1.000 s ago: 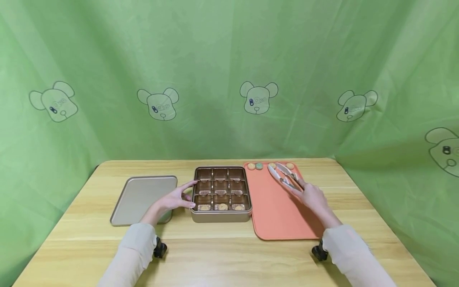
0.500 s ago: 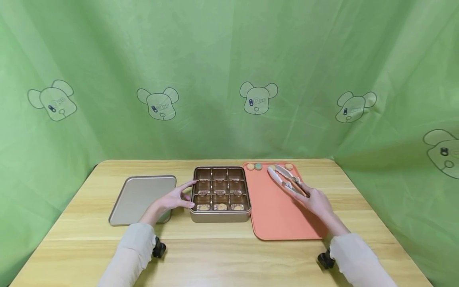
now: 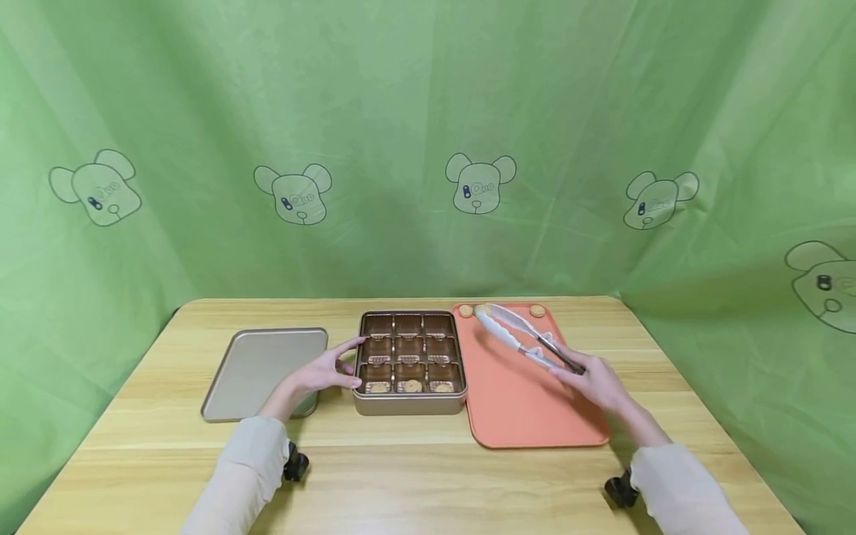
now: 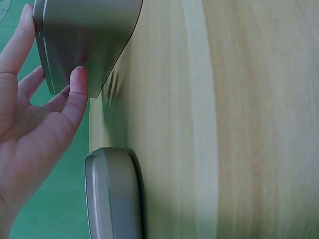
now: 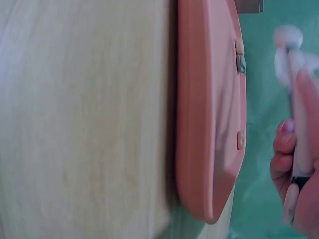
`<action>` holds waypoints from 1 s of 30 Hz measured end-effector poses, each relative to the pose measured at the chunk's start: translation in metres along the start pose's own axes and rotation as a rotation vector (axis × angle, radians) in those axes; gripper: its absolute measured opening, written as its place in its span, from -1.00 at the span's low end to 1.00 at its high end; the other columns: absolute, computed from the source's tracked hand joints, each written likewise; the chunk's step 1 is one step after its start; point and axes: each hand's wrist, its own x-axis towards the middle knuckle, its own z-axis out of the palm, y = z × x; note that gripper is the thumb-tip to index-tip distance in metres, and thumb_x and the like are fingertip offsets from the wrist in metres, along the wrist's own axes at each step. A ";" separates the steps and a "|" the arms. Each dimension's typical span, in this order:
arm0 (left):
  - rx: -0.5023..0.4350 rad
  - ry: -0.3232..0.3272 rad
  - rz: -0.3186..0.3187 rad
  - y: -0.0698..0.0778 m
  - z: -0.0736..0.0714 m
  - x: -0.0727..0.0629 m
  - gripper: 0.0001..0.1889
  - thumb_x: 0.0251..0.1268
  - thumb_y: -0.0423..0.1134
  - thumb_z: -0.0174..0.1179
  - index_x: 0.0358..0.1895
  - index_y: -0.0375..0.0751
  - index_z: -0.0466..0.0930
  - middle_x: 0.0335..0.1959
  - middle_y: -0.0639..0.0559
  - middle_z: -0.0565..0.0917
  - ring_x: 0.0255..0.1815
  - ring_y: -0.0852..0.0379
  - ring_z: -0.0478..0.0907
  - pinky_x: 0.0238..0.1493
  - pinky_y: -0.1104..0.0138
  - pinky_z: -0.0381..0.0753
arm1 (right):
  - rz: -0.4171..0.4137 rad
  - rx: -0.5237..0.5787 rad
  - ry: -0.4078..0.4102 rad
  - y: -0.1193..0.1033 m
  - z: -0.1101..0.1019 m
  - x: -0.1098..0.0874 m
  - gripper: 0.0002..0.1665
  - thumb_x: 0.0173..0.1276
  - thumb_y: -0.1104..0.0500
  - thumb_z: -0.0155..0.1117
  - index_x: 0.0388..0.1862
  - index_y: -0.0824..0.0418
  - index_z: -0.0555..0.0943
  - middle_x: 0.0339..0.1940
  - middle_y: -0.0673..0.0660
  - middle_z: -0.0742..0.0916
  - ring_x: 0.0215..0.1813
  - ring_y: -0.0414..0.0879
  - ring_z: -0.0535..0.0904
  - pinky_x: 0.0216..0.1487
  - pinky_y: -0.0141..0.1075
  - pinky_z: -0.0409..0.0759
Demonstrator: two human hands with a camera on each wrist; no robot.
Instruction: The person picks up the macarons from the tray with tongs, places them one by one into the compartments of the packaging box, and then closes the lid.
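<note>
My right hand (image 3: 595, 380) grips a pair of tongs (image 3: 528, 338), their white tips angled over the far side of the orange tray (image 3: 521, 401). A tan cookie (image 3: 484, 309) is between the tips, overlapping the green cookie in the head view. In the right wrist view that green cookie (image 5: 241, 63) lies on the tray beside a tan one (image 5: 239, 47). My left hand (image 3: 325, 370) rests its spread fingers and thumb against the left side of a bronze square tin (image 3: 410, 404). The tin's divided insert has a cookie (image 3: 413, 386) in each front-row compartment.
A flat metal lid (image 3: 264, 375) lies left of the tin, under my left wrist. Another tan cookie (image 3: 537, 310) sits at the tray's far right corner. The tray's left edge meets the tin. A green curtain (image 3: 401, 245) hangs behind the wooden table (image 3: 374, 483).
The tongs have lifted a tan cookie from the tray's far edge and carried it left, toward the green cookie. The right forearm has swung rightward. My left hand stays at the tin.
</note>
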 end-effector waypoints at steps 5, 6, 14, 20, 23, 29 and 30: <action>0.002 -0.001 0.000 0.000 0.000 0.000 -0.04 0.01 -0.34 0.29 0.44 -0.21 -0.16 0.03 -0.40 0.35 -0.14 0.03 0.41 -0.14 0.30 0.48 | -0.156 0.098 -0.046 -0.002 0.001 -0.002 -0.36 0.16 0.17 0.31 0.22 0.32 0.40 -0.41 0.28 0.63 -0.54 -0.29 0.28 -0.57 -0.40 0.35; 0.002 -0.003 0.002 -0.001 0.000 0.000 -0.04 0.01 -0.35 0.29 0.44 -0.21 -0.16 -0.02 -0.40 0.38 -0.15 0.04 0.41 -0.14 0.30 0.48 | -0.176 0.109 -0.058 -0.003 0.001 -0.002 -0.36 0.16 0.17 0.31 0.22 0.32 0.40 -0.28 0.34 0.65 -0.52 -0.29 0.28 -0.55 -0.41 0.35; 0.013 -0.015 0.033 -0.004 -0.002 0.002 -0.06 0.03 -0.37 0.28 0.43 -0.23 -0.16 -0.18 -0.30 0.45 -0.22 0.06 0.41 -0.20 0.30 0.48 | -0.237 0.158 -0.126 -0.013 0.003 -0.002 -0.35 0.14 0.18 0.32 0.22 0.31 0.41 -0.19 0.29 0.66 -0.53 -0.33 0.25 -0.56 -0.42 0.36; 0.023 -0.016 0.034 -0.006 -0.003 0.003 -0.06 0.04 -0.37 0.27 0.43 -0.22 -0.17 -0.16 -0.29 0.43 -0.20 0.04 0.39 -0.21 0.30 0.48 | -0.245 0.145 -0.134 -0.016 0.002 0.000 -0.35 0.13 0.19 0.33 0.22 0.28 0.41 -0.51 -0.01 0.55 -0.57 -0.33 0.24 -0.58 -0.42 0.35; 0.025 -0.013 0.033 -0.004 -0.003 0.002 -0.06 0.04 -0.37 0.28 0.43 -0.23 -0.16 -0.18 -0.27 0.43 -0.21 0.05 0.39 -0.22 0.31 0.48 | -0.241 0.134 -0.146 -0.020 0.001 0.000 -0.34 0.14 0.17 0.33 0.23 0.26 0.41 -0.56 -0.07 0.50 -0.55 -0.31 0.23 -0.57 -0.43 0.34; 0.028 -0.016 0.034 -0.002 -0.003 0.002 -0.05 0.02 -0.37 0.29 0.43 -0.25 -0.17 -0.17 -0.29 0.43 -0.21 0.04 0.39 -0.23 0.31 0.49 | -0.223 0.117 -0.186 -0.024 0.004 -0.001 -0.33 0.15 0.14 0.32 0.25 0.26 0.39 -0.51 -0.02 0.50 -0.48 -0.28 0.26 -0.50 -0.41 0.36; 0.029 -0.017 0.033 -0.003 -0.003 0.002 -0.05 0.02 -0.37 0.29 0.43 -0.25 -0.17 -0.16 -0.30 0.43 -0.21 0.04 0.39 -0.23 0.31 0.49 | -0.217 0.120 -0.191 -0.024 0.004 -0.001 -0.33 0.15 0.13 0.32 0.24 0.27 0.39 -0.52 -0.02 0.50 -0.47 -0.28 0.27 -0.50 -0.41 0.37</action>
